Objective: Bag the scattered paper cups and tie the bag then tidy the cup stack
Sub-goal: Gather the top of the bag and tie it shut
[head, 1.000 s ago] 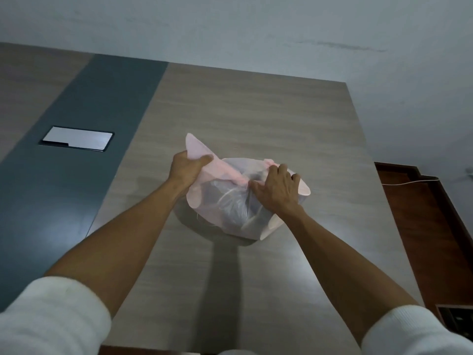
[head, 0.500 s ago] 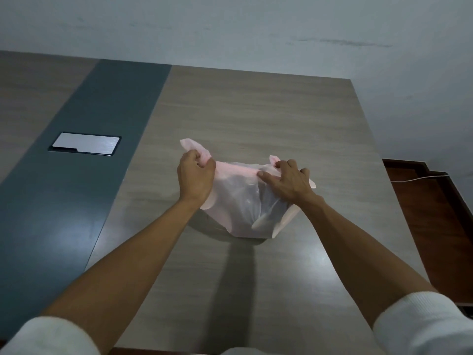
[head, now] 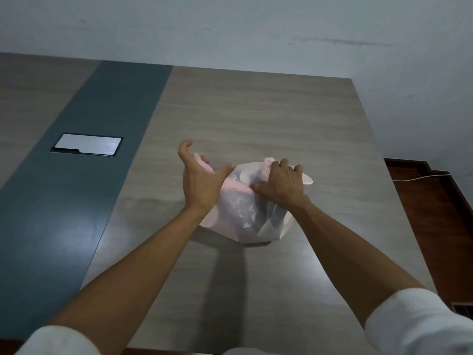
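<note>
While right hand (head: pixel 281 185) grips, bag (head: pixel 245 216) sits upright

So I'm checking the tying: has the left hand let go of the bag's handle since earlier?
Yes. The left hand has opened, its fingers spread beside the bag.

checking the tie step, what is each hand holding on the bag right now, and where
Right hand grips the plastic bag at its gathered top. Left hand is spread open beside it, gripping nothing.
</note>
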A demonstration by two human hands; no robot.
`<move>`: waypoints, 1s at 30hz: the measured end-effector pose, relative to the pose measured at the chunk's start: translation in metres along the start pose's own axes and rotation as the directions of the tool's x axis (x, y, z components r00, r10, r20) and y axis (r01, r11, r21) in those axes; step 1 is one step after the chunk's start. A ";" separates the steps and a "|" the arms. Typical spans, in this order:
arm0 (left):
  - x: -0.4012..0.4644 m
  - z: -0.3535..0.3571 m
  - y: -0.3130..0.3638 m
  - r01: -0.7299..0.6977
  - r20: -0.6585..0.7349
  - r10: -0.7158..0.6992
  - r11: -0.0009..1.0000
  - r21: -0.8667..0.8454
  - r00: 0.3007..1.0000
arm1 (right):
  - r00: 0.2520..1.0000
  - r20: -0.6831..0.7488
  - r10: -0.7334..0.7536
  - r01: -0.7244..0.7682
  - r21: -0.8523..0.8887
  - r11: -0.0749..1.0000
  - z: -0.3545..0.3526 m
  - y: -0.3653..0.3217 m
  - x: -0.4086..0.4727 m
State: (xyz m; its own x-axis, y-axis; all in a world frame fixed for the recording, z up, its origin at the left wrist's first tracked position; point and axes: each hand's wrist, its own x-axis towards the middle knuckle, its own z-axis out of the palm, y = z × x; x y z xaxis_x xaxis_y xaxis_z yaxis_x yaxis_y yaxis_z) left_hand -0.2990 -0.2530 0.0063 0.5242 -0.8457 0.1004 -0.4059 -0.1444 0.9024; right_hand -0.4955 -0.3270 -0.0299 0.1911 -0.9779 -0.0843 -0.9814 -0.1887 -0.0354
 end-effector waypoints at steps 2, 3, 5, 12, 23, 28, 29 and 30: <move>-0.006 0.001 -0.012 0.109 0.015 -0.108 0.987 -0.121 0.994 | 1.000 -0.027 0.009 -0.009 0.009 1.000 0.003 -0.001 -0.003; -0.011 0.001 -0.020 0.163 0.040 -0.158 0.971 -0.174 0.987 | 0.999 -0.032 0.017 -0.017 0.014 1.000 0.004 -0.001 -0.004; -0.024 -0.001 -0.036 0.252 0.109 -0.231 0.934 -0.255 0.967 | 0.999 -0.033 0.027 -0.026 0.009 1.000 0.007 -0.003 -0.008; -0.031 0.000 -0.049 0.137 0.090 -0.136 0.991 0.000 0.987 | 0.991 -0.123 0.052 -0.050 0.013 0.999 0.013 -0.012 -0.018; -0.039 0.036 -0.013 -0.164 0.171 0.160 0.986 0.013 0.972 | 0.997 -0.081 0.000 0.001 0.007 1.000 0.002 -0.022 -0.024; -0.031 0.040 0.017 -0.164 0.131 0.168 0.986 -0.039 0.977 | 0.993 -0.117 0.019 0.036 0.449 0.893 -0.016 -0.008 -0.016; -0.026 0.040 0.019 -0.248 0.139 0.247 0.969 -0.011 0.959 | 0.990 -0.138 0.030 0.045 0.508 0.860 -0.022 -0.006 -0.013; -0.023 0.039 0.020 -0.309 0.147 0.304 0.951 0.007 0.941 | 0.990 -0.139 0.028 0.050 0.526 0.849 -0.027 -0.003 -0.011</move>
State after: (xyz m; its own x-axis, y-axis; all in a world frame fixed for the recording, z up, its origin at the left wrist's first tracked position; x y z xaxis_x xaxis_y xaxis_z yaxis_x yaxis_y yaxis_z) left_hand -0.3484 -0.2571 0.0052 0.2594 -0.9155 0.3075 -0.5529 0.1203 0.8245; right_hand -0.4948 -0.3184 -0.0025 0.1594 -0.9857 0.0541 -0.8137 -0.1622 -0.5582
